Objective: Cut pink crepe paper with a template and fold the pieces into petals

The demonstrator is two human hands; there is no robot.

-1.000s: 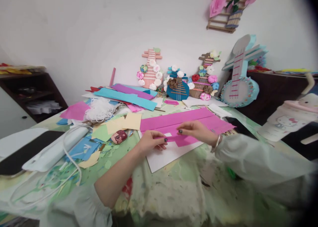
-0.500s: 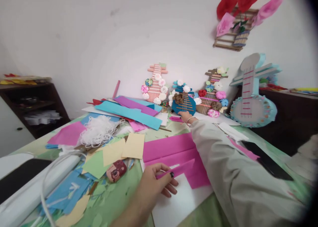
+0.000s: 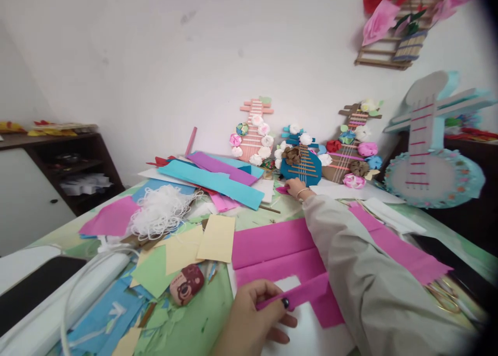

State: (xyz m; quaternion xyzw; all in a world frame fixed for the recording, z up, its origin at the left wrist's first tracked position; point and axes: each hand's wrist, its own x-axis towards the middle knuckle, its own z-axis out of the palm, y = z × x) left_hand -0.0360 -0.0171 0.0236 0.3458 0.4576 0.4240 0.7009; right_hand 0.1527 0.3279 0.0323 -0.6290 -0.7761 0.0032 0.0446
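Note:
My left hand point(image 3: 259, 317) pinches a narrow magenta paper strip point(image 3: 303, 293) between thumb and fingers, in front of me. The strip lies over larger magenta paper point(image 3: 268, 242), which has a fold or seam across it and rests on a white sheet point(image 3: 307, 327). Stretched out to the back, my right hand point(image 3: 298, 186) has its fingers closed at a small magenta paper piece point(image 3: 282, 190). That hand is just before a blue lute-shaped craft point(image 3: 311, 177) with sticks, strings and paper flowers. My right sleeve covers part of the magenta paper.
Left of my hands lie yellow paper pieces point(image 3: 217, 237), a dark red case point(image 3: 187, 284) and a tangle of white string point(image 3: 159, 213). Coloured paper strips point(image 3: 210, 177) are piled behind. On the right are pink paper point(image 3: 404, 247), gold-handled scissors point(image 3: 447, 296) and a black phone-like slab point(image 3: 459, 265).
The view has shifted, so things appear further right. My right hand has come nearer the small magenta piece, its fingers now at it. My left hand keeps its pinch on the strip.

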